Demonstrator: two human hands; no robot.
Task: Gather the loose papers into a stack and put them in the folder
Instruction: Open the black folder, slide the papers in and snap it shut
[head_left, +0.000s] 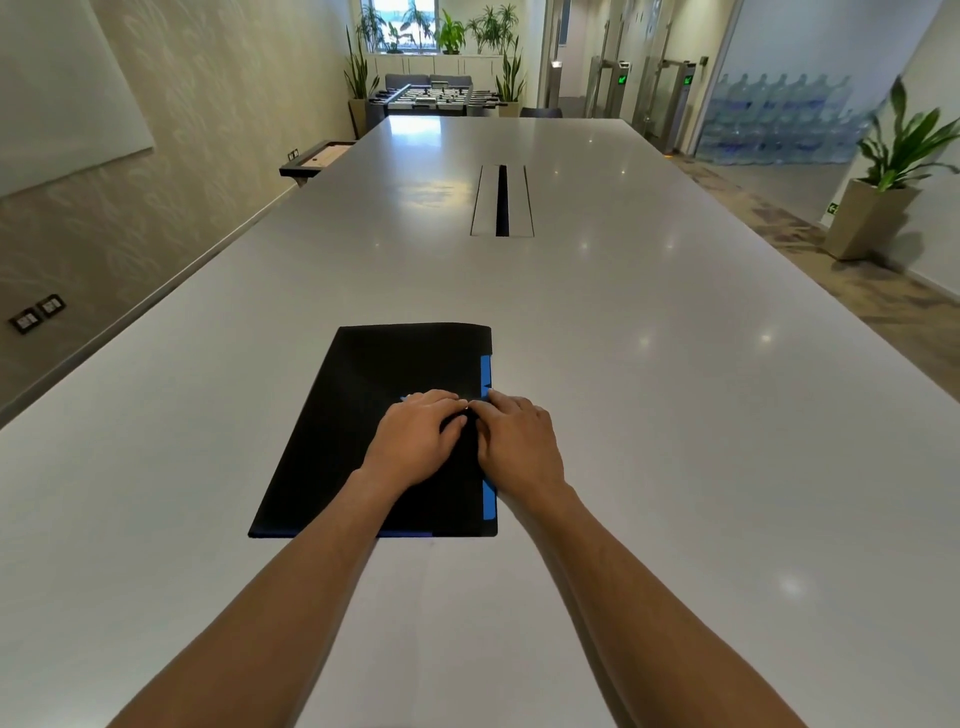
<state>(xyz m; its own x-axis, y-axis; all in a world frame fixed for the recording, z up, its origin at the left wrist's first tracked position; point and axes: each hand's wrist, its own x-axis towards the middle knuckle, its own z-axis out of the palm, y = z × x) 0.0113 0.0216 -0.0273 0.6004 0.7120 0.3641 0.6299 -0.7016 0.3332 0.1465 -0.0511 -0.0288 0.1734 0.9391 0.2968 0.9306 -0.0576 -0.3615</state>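
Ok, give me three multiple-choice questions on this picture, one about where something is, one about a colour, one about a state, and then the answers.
1. Where do both hands rest?
A. on the folder
B. on the bare table
C. on the cable slot

2. What colour shows along the folder's right edge?
A. red
B. blue
C. yellow

3. What state is the folder in?
A. standing upright
B. lying open
C. lying flat and closed

Answers:
1. A, the left hand and right hand lie side by side on the black cover near its right edge.
2. B, a blue strip runs along that edge.
3. C, the cover lies flat on the table with no loose papers in sight.
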